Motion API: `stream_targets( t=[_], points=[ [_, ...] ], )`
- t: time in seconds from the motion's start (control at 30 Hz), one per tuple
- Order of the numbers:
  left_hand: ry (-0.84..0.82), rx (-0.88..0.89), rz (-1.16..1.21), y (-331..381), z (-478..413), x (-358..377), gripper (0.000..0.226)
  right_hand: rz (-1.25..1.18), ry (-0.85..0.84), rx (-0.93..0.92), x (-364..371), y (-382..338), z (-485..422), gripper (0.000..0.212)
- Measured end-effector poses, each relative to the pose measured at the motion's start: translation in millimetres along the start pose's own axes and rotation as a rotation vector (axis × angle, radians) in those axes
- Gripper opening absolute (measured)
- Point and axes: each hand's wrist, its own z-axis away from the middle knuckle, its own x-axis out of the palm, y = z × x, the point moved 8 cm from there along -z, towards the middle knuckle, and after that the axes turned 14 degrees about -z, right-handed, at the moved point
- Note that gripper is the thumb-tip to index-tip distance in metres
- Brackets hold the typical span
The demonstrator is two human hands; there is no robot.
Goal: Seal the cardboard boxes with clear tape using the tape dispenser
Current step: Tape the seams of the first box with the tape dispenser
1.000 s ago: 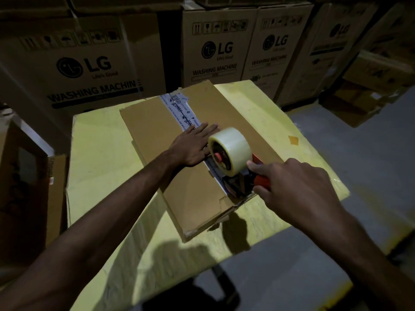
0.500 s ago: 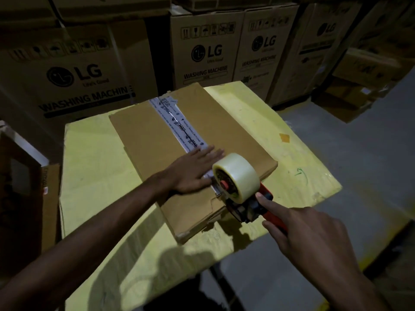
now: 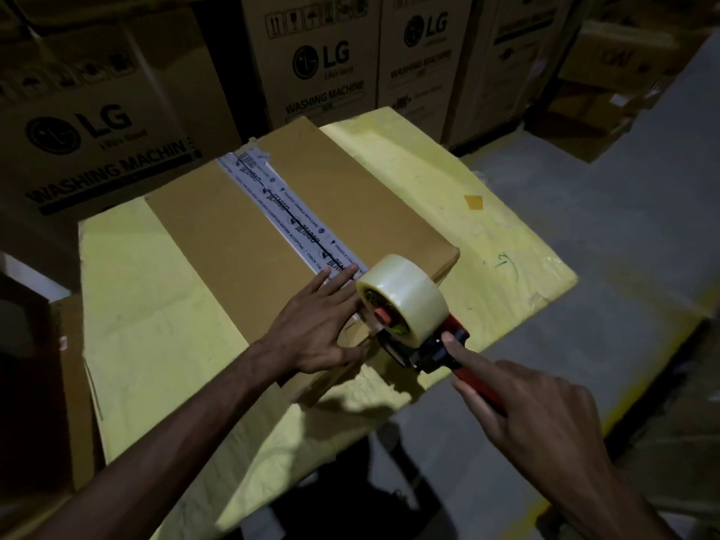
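Observation:
A flat brown cardboard box (image 3: pixel 218 235) lies on a yellow table (image 3: pixel 148 329), with a strip of white printed tape (image 3: pixel 288 212) running down its middle seam. My left hand (image 3: pixel 315 325) presses flat on the box's near end, fingers straight over the seam. My right hand (image 3: pixel 526 411) grips the red handle of the tape dispenser (image 3: pixel 432 352), index finger stretched along its top. The clear tape roll (image 3: pixel 405 294) sits at the box's near edge, just right of my left hand. The dispenser's blade end is hidden behind the roll.
Large LG washing machine cartons (image 3: pixel 319 60) stand stacked behind the table and at the left (image 3: pixel 89 122). More cardboard boxes (image 3: pixel 619 60) pile up at the far right. Grey floor (image 3: pixel 623 228) stretches right of the table. A small orange patch (image 3: pixel 473 201) marks the tabletop.
My right hand has pulled the dispenser back along the seam to the box's near edge. My left hand slid toward me with it, staying flat on the seam.

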Motion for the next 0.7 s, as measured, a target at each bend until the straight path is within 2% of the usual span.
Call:
stream_targets(
  t=[0.17,0.37,0.57,0.7],
  points=[
    [-0.05,-0.023,-0.044,-3,-1,5,0.101,-0.055,0.0,0.03,7,30,32,0.057],
    [-0.035,-0.098,-0.073,6,-1,6,0.092,-0.157,0.068,-0.009,58,48,43,0.051],
    [-0.041,-0.101,-0.07,8,-1,3,0.075,-0.497,0.053,0.021,134,63,43,0.034],
    [-0.039,-0.098,-0.067,9,0,1,0.07,-0.603,0.007,0.08,152,66,37,0.033]
  ],
)
